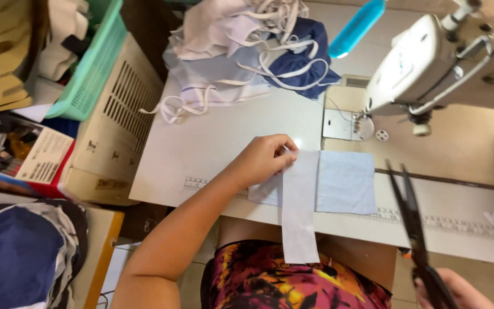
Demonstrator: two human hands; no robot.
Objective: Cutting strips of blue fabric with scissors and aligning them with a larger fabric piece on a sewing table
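While the left hand (264, 159) pinches the top of a white fabric strip (300, 206) laid across a pale blue cloth square (347, 183), the right hand (458, 292) grips black scissors (411, 220), blades nearly closed, near the table's (201, 143) front edge. The strip hangs over that edge. Behind sit a sewing machine (413, 68), a heap of fabric and ties (247, 51), and a green basket (95, 68).
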